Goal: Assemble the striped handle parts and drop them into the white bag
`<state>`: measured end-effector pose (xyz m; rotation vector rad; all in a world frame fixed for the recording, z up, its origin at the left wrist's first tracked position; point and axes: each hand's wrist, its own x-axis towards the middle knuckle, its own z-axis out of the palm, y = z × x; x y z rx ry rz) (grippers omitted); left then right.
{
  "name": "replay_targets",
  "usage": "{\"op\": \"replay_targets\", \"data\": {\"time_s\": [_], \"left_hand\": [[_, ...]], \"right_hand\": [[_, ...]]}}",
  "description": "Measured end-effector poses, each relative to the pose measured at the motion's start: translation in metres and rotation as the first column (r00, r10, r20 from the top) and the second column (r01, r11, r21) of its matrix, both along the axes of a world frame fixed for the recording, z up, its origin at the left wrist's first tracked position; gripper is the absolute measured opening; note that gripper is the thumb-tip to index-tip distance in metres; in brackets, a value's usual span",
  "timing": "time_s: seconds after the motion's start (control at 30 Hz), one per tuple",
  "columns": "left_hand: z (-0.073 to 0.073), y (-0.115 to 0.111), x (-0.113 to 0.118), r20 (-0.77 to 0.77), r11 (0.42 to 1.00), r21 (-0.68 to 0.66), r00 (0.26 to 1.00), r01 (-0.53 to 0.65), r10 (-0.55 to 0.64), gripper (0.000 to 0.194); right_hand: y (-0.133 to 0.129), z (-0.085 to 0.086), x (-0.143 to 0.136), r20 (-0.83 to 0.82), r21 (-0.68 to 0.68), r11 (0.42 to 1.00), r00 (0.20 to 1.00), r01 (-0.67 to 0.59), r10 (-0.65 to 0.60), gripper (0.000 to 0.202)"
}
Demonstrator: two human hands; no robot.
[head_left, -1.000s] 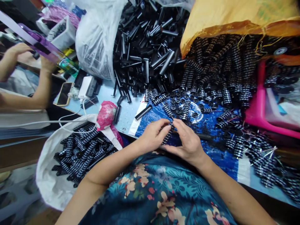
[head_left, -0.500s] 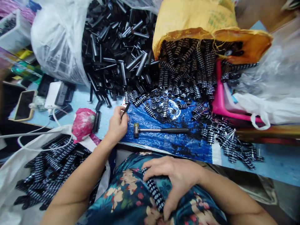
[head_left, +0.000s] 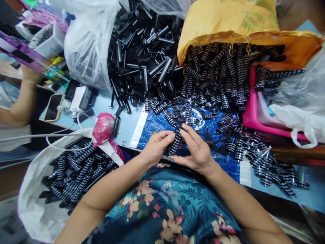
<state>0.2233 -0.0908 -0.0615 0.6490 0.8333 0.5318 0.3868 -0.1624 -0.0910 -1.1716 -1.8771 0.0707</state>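
My right hand (head_left: pixel 197 150) is closed round a black cylinder (head_left: pixel 174 145) banded with rows of silver-white marks, held tilted above the table's front edge. My left hand (head_left: pixel 157 146) pinches a small black part (head_left: pixel 177 129) against the cylinder's upper end; the fingertips partly hide it. Both hands meet at this cylinder. Behind them lies a blue plastic sheet (head_left: pixel 152 121), with several black discs (head_left: pixel 179 108) and more banded cylinders at its far side. The hammer on the sheet is mostly hidden by my hands.
Black tubes (head_left: pixel 146 79) spill from a clear plastic bag (head_left: pixel 87 44). A yellow sack (head_left: pixel 225 20) holds banded cylinders, beside a pink tray (head_left: pixel 254 115). At left are a white sack (head_left: pixel 33 200) of cylinders, a pink bundle (head_left: pixel 103 127), cables, a phone (head_left: pixel 53 106) and another person's arm (head_left: pixel 22 93).
My right hand has lifted the banded cylinder from my lap to the table edge. My left hand has moved right with the black part to its upper end. The view has shifted left.
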Motion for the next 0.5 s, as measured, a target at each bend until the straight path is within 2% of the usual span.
{"op": "replay_targets", "data": {"time_s": [0.13,0.23,0.27,0.33,0.37,0.4,0.43,0.47,0.5], "left_hand": [[-0.003,0.001,-0.005,-0.009,0.995,-0.037,0.996,0.094,-0.094,0.047],[-0.008,0.002,-0.007,-0.013,0.992,-0.058,0.994,0.110,-0.111,0.049],[-0.010,0.004,-0.010,-0.028,0.994,-0.024,0.994,0.105,-0.105,0.048],[-0.014,0.012,-0.020,-0.123,0.981,0.175,0.990,0.084,-0.062,0.043],[-0.016,0.020,-0.028,-0.210,0.941,0.327,0.977,0.088,-0.018,0.039],[-0.018,0.028,-0.038,-0.315,0.868,0.482,0.948,0.123,0.041,0.034],[-0.019,0.038,-0.048,-0.425,0.771,0.606,0.899,0.196,0.105,0.029],[-0.021,0.047,-0.058,-0.528,0.673,0.676,0.834,0.298,0.161,0.024],[-0.022,0.057,-0.068,-0.617,0.597,0.691,0.762,0.407,0.195,0.021]], "right_hand": [[-0.001,-0.001,0.000,0.000,-0.048,0.998,1.000,-0.030,0.030,0.073],[0.002,-0.004,0.001,-0.031,-0.077,0.996,0.999,-0.038,0.035,0.079],[0.002,-0.007,0.002,-0.042,-0.094,0.995,0.999,-0.032,0.028,0.082],[0.002,-0.013,0.005,-0.002,-0.147,0.989,1.000,0.012,-0.012,0.079],[0.001,-0.017,0.007,0.057,-0.180,0.983,0.998,0.048,-0.038,0.067],[-0.001,-0.020,0.009,0.136,-0.212,0.973,0.989,0.086,-0.057,0.050],[-0.004,-0.023,0.011,0.218,-0.240,0.964,0.974,0.115,-0.062,0.034],[-0.006,-0.026,0.013,0.286,-0.260,0.956,0.956,0.134,-0.056,0.025],[-0.009,-0.027,0.015,0.327,-0.272,0.951,0.944,0.145,-0.050,0.022]]}}
